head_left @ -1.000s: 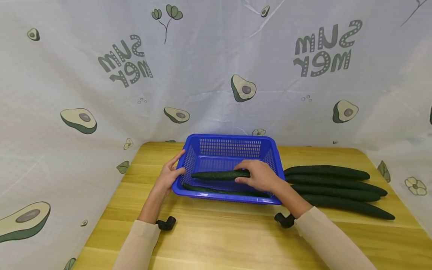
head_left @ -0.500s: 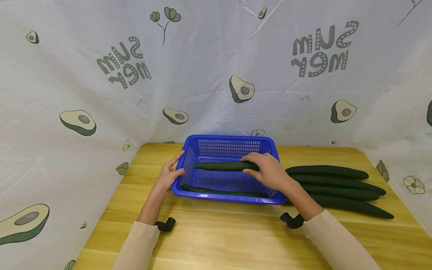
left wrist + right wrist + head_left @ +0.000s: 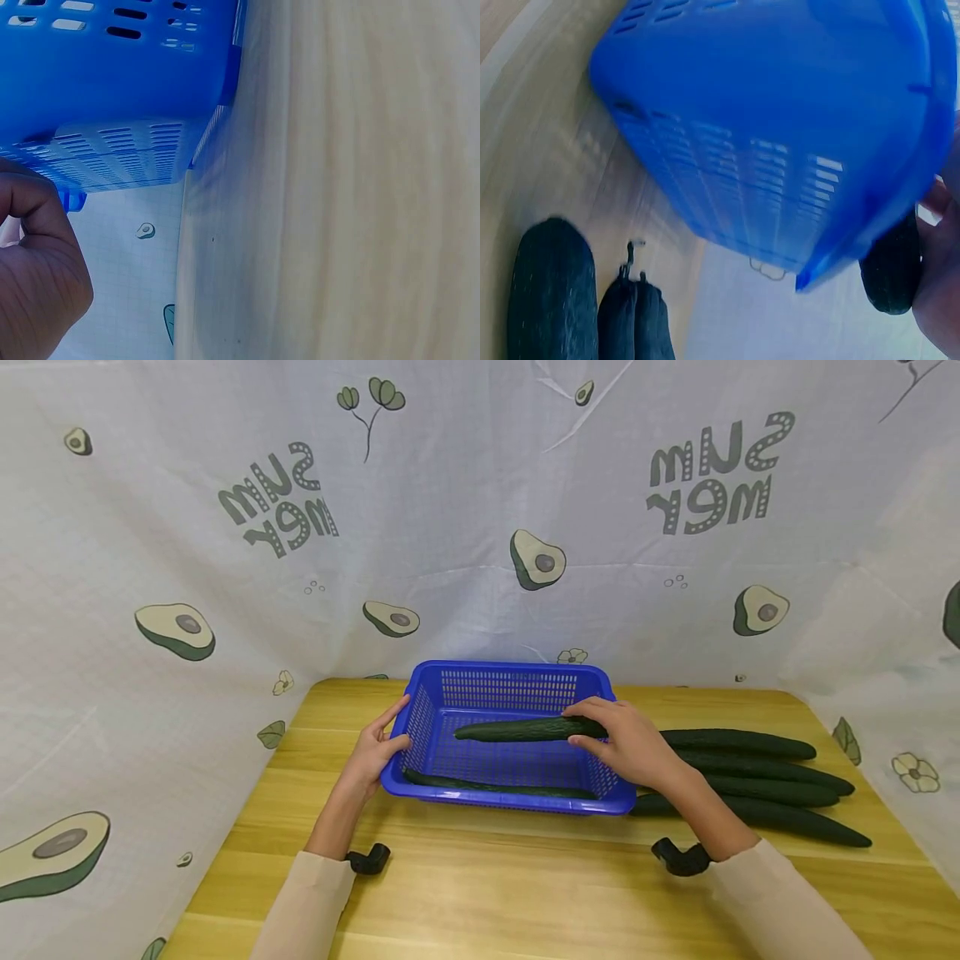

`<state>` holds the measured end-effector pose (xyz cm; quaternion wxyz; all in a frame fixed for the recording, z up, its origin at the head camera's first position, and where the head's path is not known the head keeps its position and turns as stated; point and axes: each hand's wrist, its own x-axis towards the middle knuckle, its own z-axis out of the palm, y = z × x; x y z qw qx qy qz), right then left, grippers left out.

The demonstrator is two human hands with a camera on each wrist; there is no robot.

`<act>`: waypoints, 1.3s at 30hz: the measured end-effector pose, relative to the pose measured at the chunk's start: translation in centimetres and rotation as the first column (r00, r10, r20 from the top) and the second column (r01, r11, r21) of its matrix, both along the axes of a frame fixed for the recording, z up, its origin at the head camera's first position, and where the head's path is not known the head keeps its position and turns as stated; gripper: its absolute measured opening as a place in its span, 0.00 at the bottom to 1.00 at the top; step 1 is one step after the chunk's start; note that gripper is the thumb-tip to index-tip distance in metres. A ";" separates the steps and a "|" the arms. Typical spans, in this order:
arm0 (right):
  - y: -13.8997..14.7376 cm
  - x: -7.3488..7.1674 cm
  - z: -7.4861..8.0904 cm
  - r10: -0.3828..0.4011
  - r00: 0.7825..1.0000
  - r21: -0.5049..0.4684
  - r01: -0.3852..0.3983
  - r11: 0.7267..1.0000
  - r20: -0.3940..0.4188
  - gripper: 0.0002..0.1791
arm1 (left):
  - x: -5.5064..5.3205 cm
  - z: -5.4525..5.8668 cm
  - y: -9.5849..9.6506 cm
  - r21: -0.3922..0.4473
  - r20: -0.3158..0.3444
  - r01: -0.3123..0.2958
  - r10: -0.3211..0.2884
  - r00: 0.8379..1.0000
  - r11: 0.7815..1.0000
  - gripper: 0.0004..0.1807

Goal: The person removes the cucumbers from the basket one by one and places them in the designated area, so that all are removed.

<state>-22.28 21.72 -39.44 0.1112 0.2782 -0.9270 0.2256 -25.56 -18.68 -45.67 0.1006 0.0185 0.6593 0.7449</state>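
In the head view, my right hand [image 3: 628, 747] grips one end of a long dark green cucumber [image 3: 517, 730], held above the blue plastic basket [image 3: 517, 765] near its right side. That cucumber's tip also shows past the rim in the right wrist view [image 3: 891, 276]. Along the basket's front wall lies a second cucumber [image 3: 495, 787]. My left hand [image 3: 372, 755] holds the basket's left rim, thumb on the rim and index finger stretched along it. The left wrist view has this hand [image 3: 41, 262] beside the basket wall [image 3: 112, 90], its fingertips hidden.
Several cucumbers [image 3: 780, 790] lie side by side on the wooden table [image 3: 510, 885], right of the basket. Behind the table hangs a white curtain [image 3: 457, 527] with avocado prints. Black wrist mounts sit at both wrists [image 3: 369, 860].
My right hand has lifted the gripped cucumber up from the front part of the basket and moved it rightward. The left hand has stayed at the left rim.
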 end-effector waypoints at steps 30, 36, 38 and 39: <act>8.5 3.9 0.6 -0.079 0.996 -0.033 0.081 0.996 0.049 0.19 | 0.0 -0.1 0.0 -0.011 0.007 -0.017 0.017 1.000 1.000 0.46; 10.6 4.7 0.7 -0.105 0.994 -0.026 0.105 0.994 0.022 0.21 | 0.1 0.0 0.1 -0.019 0.004 -0.013 0.013 1.000 1.000 0.46; 11.2 4.9 0.6 -0.108 0.994 -0.026 0.108 0.994 0.011 0.21 | 0.1 0.1 0.1 -0.021 0.006 -0.008 0.008 1.000 1.000 0.46; 11.6 5.0 0.6 -0.112 0.994 -0.025 0.112 0.993 0.007 0.21 | 0.1 0.1 0.1 -0.021 0.007 -0.005 0.006 1.000 1.000 0.46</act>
